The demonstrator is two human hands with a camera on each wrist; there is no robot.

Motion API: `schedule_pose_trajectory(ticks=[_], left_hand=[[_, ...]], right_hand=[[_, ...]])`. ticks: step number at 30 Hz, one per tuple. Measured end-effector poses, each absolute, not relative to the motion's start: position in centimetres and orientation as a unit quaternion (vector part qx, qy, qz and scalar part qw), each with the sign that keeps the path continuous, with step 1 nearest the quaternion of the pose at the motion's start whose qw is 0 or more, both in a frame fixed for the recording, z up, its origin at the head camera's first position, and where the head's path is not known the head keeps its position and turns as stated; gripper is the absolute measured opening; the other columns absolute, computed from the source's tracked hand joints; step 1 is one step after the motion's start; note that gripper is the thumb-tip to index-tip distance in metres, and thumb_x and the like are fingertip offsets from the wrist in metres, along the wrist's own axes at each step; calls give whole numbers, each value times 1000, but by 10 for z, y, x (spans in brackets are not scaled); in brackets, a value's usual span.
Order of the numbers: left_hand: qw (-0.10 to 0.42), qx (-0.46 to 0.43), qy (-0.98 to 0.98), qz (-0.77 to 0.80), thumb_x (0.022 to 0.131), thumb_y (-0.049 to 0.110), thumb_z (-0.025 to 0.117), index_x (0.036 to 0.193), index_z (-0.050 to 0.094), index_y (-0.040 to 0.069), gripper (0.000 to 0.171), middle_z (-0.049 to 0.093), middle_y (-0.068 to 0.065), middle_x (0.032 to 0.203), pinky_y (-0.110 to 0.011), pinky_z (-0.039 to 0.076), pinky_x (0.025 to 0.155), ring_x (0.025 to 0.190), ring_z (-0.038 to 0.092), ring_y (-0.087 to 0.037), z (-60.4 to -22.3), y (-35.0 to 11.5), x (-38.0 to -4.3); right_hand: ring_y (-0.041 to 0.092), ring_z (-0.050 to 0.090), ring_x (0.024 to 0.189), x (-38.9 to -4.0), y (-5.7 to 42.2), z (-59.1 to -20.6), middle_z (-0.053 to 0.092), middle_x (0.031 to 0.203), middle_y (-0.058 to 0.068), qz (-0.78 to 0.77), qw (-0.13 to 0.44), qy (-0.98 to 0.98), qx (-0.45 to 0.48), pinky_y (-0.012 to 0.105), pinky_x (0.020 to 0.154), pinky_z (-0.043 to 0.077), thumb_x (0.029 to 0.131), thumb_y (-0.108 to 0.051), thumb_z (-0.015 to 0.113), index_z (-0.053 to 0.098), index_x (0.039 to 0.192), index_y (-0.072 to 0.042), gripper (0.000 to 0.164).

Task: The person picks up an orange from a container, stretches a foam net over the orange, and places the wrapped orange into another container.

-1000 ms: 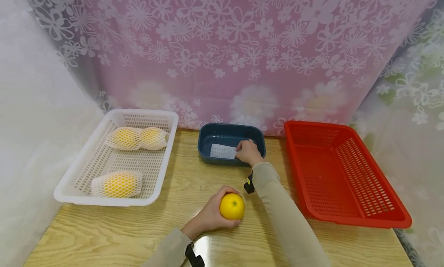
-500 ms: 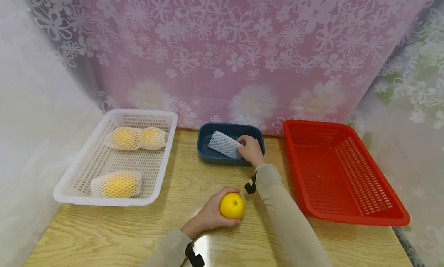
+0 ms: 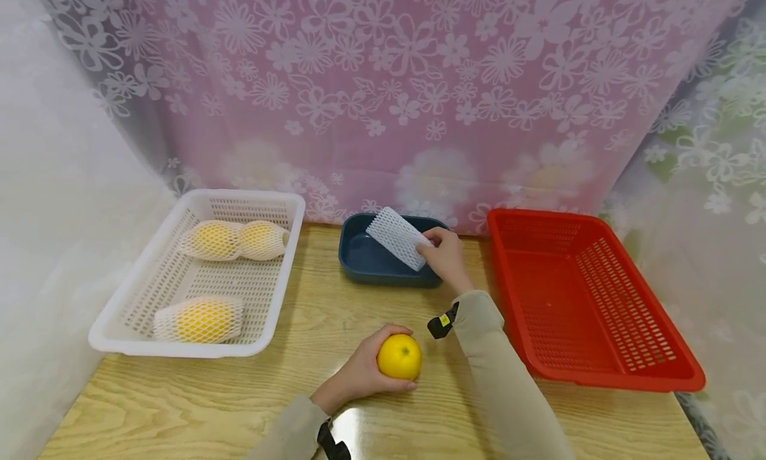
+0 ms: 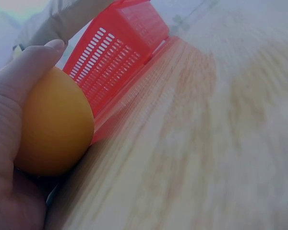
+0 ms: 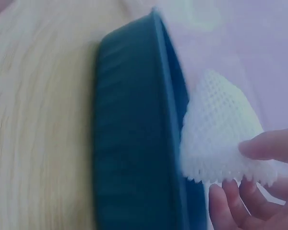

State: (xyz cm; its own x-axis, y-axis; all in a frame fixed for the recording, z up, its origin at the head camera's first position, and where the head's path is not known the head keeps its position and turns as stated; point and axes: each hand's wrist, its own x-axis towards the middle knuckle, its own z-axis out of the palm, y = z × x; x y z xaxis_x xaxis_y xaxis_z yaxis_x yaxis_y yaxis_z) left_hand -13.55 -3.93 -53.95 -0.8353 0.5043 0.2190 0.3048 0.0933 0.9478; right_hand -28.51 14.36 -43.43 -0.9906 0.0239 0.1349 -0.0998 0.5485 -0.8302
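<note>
My left hand (image 3: 366, 367) grips a yellow orange-like fruit (image 3: 399, 357), its stem end facing up, low over the wooden table; the left wrist view shows the fruit (image 4: 57, 124) with the thumb over its top. Between thumb and fingers my right hand (image 3: 445, 257) pinches a white foam fruit net (image 3: 397, 237), flat and tilted. The net overlaps the dark blue bin (image 3: 383, 276) in the head view. In the right wrist view the net (image 5: 221, 124) is beside the bin's rim, thumb on one face and fingers at its lower edge.
At the left, a white basket (image 3: 272, 300) holds several yellow fruits in foam nets, such as the front one (image 3: 203, 319). A red perforated basket (image 3: 568, 300) stands at the right. Behind them hangs a pink flowered curtain (image 3: 383, 114). The wooden table (image 3: 179, 407) runs beneath everything.
My right hand has lifted the foam net from inside the blue bin up to its rim, drawing back slightly right and turning the net aslant. The left hand and fruit have hardly moved.
</note>
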Motion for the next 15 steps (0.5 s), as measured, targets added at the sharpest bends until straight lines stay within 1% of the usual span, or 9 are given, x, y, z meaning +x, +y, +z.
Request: schedule_pose_trajectory(ticks=[3,7,11,15], left_hand=[[75,276,735,615,70,25,91,137,50,13,79,59,2,126,-34,51,88,105,60,-16,-541,-40,-135],[77,280,731,617,71,25,91,137,50,13,79,59,3,126,-35,51,90,106,60,-16,-542,-39,-135],[84,274,732,618,71,25,91,138,49,13,79,59,5,125,-34,50,91,106,59,-15,-544,-39,-136],[79,272,733,618,71,25,91,137,49,15,79,58,6,126,-34,49,93,108,59,-15,-544,-40,-136]], right_hand=[[26,57,76,-274,141,-426,62,91,16,519,62,-852,23,29,62,53,89,-13,70,67,106,1,22],[24,58,75,-254,139,-419,63,95,16,575,50,-816,28,30,62,56,91,-15,70,66,108,0,23],[21,58,73,-232,138,-414,64,97,14,633,43,-770,58,31,62,56,93,-12,70,65,109,4,23],[20,58,74,-209,140,-411,64,98,8,692,40,-712,110,29,62,55,95,-6,66,61,111,7,22]])
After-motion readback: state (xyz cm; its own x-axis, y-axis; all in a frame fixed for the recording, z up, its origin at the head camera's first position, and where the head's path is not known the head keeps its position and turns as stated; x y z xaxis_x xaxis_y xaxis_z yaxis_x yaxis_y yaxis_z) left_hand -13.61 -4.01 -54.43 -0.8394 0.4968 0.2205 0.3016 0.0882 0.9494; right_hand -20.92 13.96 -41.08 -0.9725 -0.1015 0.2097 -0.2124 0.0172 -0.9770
